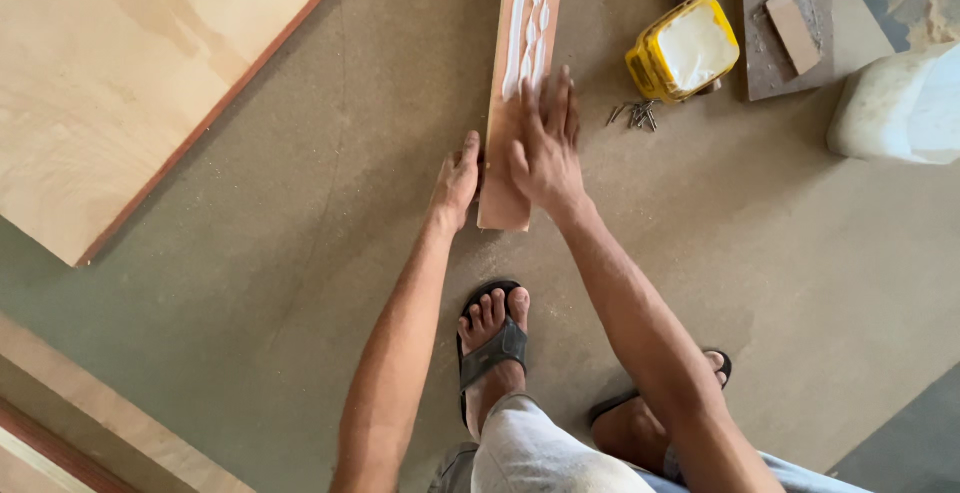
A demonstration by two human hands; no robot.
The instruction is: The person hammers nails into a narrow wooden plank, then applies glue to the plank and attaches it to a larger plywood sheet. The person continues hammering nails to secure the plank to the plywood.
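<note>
A narrow wooden strip (pixel 503 198) lies on the brown board floor, running away from me, with wavy lines of white glue (pixel 530 23) on its far part. My right hand (pixel 547 143) lies flat on the strip, fingers spread and reaching into the near end of the glue. Beside the strip's left edge, my left hand (pixel 457 183) rests with its fingers together against the wood. Neither hand holds anything.
A yellow tub of white glue (pixel 685 48) and a small heap of nails (pixel 635 113) sit right of the strip. Farther right are a dark slab with a small wood block (pixel 790 23) and a white lump (pixel 900 103). A large plywood sheet (pixel 120 73) lies left. My sandalled feet (pixel 492 338) are below.
</note>
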